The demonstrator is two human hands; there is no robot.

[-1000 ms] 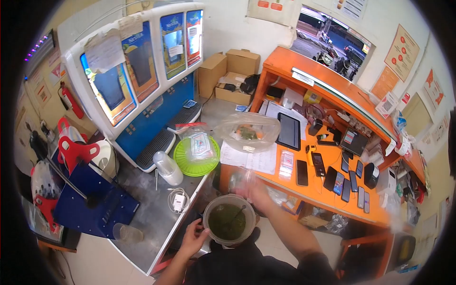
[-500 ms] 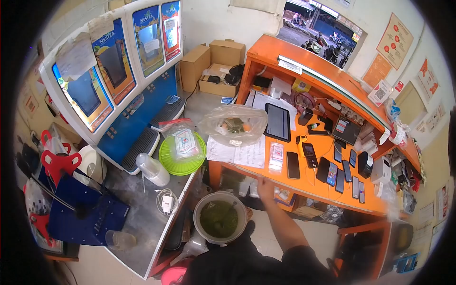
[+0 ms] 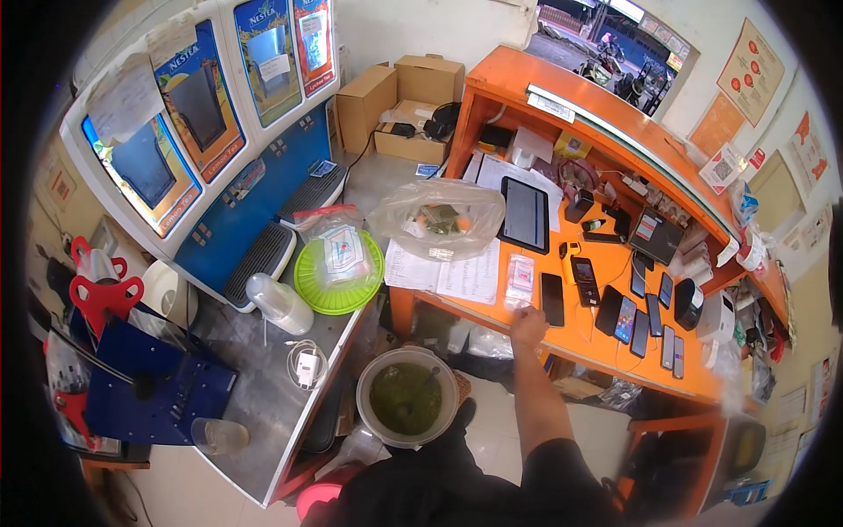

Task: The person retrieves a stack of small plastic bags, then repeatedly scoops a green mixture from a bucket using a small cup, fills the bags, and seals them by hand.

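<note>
At the front edge of the orange desk (image 3: 413,307) is my right hand (image 3: 529,328), its fingers drawn together at the lower end of a clear plastic packet (image 3: 520,279). Whether the fingers grip the packet is too small to tell. A black phone (image 3: 552,299) lies just right of the hand. My left hand is out of sight. Below the desk edge, near my body, stands a round tub (image 3: 363,403) of green liquid with a ladle (image 3: 426,383) in it.
A plastic bag with food (image 3: 439,220), a tablet (image 3: 525,215) and several phones lie on the desk. The grey counter (image 3: 255,369) on the left holds a green basket (image 3: 307,285), a white bottle (image 3: 279,303), a charger (image 3: 306,367) and a drink dispenser (image 3: 211,193).
My right hand has moved from beside the tub up to the desk edge by the packet. My left hand has left the tub's rim and gone from view.
</note>
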